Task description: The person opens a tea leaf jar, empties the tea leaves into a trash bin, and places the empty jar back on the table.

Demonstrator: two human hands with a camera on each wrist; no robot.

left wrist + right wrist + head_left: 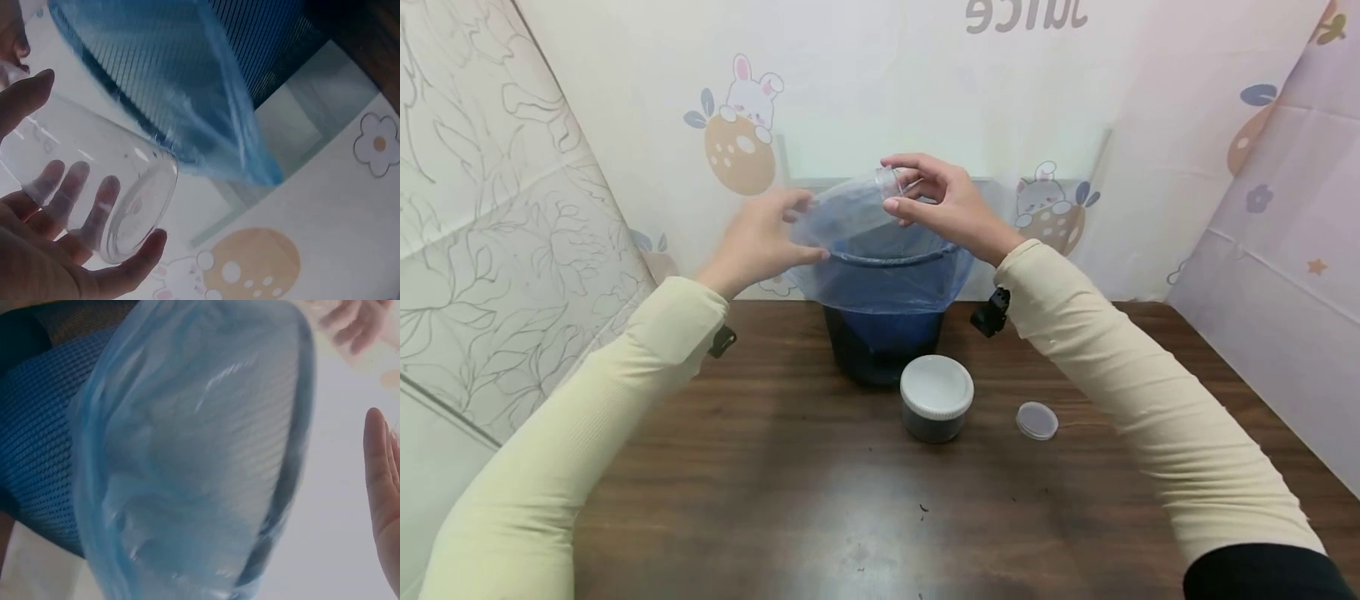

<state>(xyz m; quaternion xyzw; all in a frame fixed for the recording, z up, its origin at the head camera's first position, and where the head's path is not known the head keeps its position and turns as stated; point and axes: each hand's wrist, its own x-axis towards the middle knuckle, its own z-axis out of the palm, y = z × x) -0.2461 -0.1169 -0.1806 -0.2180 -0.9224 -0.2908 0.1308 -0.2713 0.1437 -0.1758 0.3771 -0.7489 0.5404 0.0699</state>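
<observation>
A clear plastic jar [850,204] is held tilted over a mesh waste bin [880,342] lined with a thin blue bag [880,292]. My left hand [760,237] grips the jar's body near its base. In the left wrist view, its fingers [100,206] show through the clear wall and the jar's inside looks empty. At the threaded mouth, my right hand [951,200] has thumb and forefinger on either side of the neck. The right wrist view shows the bag's rim [294,444] below, with part of the right hand [384,481] at the edge.
A round tub with a white lid [937,387] stands on the dark wooden table [760,483] in front of the bin. To its right lies a small translucent lid [1037,421]. Dark crumbs [923,507] are scattered nearer me. A printed cloth [880,83] hangs behind.
</observation>
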